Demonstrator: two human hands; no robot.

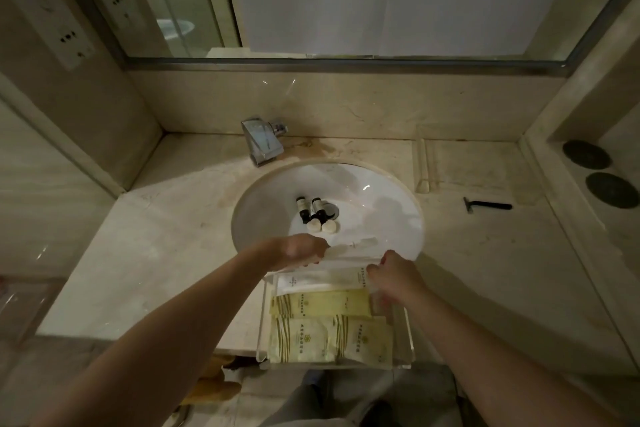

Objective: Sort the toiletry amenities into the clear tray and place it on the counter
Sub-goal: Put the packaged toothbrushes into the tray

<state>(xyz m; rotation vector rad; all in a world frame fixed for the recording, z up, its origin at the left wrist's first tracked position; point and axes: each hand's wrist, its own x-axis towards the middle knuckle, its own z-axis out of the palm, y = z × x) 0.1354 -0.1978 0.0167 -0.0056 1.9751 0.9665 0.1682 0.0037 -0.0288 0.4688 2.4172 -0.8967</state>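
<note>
Between your fingers, left hand (300, 251) and right hand (394, 274) pinch a white sachet (323, 280) going into the clear tray (405, 340), beside yellow packets (320, 303). Beyond your fingertips, two bottles (310, 209) in the sink (398, 204) and a razor (487, 206) remain.
</note>
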